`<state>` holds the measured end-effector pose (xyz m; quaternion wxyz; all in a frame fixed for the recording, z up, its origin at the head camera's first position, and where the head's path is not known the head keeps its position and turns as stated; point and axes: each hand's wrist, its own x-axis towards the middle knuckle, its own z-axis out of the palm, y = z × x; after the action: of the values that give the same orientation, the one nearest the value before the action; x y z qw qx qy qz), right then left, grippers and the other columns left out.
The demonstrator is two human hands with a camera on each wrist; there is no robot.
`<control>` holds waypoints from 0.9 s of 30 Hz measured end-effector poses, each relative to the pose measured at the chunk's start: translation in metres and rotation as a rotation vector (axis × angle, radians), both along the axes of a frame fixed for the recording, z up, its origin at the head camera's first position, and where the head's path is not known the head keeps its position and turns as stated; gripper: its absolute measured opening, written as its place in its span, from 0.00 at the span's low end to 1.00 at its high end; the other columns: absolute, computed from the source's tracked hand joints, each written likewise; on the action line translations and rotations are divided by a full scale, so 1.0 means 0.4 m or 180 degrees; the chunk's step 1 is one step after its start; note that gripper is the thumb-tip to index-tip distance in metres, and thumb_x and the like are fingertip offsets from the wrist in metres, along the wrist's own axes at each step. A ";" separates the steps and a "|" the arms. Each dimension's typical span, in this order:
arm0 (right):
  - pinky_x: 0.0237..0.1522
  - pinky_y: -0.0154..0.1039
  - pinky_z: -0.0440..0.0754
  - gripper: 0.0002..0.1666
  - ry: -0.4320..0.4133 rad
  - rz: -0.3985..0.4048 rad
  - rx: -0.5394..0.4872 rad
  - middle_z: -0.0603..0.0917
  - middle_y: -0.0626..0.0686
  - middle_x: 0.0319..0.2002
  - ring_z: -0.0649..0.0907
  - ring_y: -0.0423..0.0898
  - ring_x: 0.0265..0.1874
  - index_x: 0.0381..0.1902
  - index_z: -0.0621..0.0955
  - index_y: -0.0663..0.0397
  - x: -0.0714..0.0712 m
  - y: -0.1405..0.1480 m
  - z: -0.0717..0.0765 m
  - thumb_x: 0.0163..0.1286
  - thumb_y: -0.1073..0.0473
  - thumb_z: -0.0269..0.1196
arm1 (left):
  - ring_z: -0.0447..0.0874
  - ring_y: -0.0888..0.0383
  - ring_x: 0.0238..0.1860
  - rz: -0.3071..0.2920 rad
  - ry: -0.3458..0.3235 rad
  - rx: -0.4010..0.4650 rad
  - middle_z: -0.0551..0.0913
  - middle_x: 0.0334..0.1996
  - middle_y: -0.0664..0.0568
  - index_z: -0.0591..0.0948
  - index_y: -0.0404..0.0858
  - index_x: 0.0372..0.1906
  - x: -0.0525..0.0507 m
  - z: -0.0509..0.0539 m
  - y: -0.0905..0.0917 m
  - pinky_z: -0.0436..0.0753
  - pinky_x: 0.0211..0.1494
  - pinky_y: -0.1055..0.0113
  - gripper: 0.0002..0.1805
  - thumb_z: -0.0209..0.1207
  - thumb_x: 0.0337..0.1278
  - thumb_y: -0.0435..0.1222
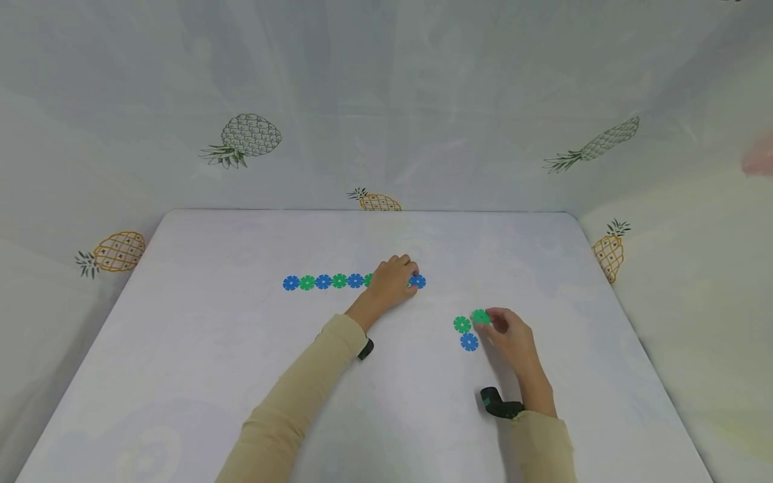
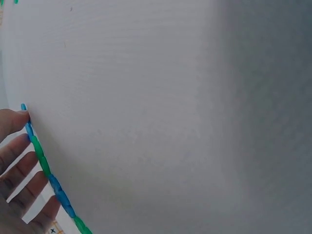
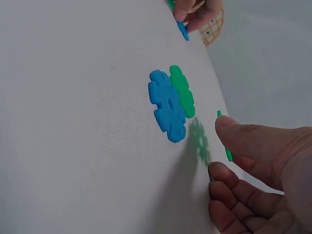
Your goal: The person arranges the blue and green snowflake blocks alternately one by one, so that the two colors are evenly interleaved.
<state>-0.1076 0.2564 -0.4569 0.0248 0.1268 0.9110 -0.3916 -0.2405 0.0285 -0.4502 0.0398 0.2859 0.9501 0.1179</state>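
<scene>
A row of blue and green notched, flower-shaped plastic discs (image 1: 323,282) lies across the table, alternating in colour where visible. My left hand (image 1: 392,280) covers part of the row, and its thumb and a finger pinch the blue disc (image 1: 419,282) at the right end. To the right, my right hand (image 1: 513,339) pinches a green notched disc (image 1: 480,316) between thumb and fingers, raised above the table with its shadow below in the right wrist view. Beside it lie a loose green disc (image 1: 461,325) and a blue disc (image 3: 168,107), close together.
The white table (image 1: 211,376) has its far edge in front of a hanging cloth (image 1: 314,147) printed with pineapples. A dark wrist camera (image 1: 492,400) sits on the right wrist, and another (image 1: 366,349) shows at the left cuff.
</scene>
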 end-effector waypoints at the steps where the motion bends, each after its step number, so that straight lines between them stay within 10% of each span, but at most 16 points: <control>1: 0.56 0.51 0.74 0.26 0.0014 0.0014 0.0002 0.76 0.65 0.50 0.75 0.58 0.52 0.57 0.71 0.65 -0.006 -0.002 0.001 0.65 0.58 0.60 | 0.73 0.55 0.48 -0.0001 0.0006 0.0000 0.76 0.47 0.52 0.78 0.44 0.49 -0.001 -0.002 0.000 0.75 0.52 0.60 0.17 0.59 0.56 0.45; 27: 0.52 0.49 0.75 0.24 0.0038 0.0467 -0.0027 0.78 0.62 0.46 0.77 0.55 0.46 0.53 0.74 0.64 -0.169 -0.102 0.010 0.63 0.57 0.62 | 0.73 0.56 0.48 -0.0004 0.0042 -0.0022 0.76 0.47 0.53 0.78 0.44 0.49 -0.002 -0.006 0.000 0.76 0.52 0.62 0.17 0.59 0.57 0.46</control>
<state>-0.1751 0.2155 -0.4529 0.0485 0.0572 0.9163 -0.3934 -0.2414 0.0286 -0.4526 0.0346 0.2871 0.9506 0.1127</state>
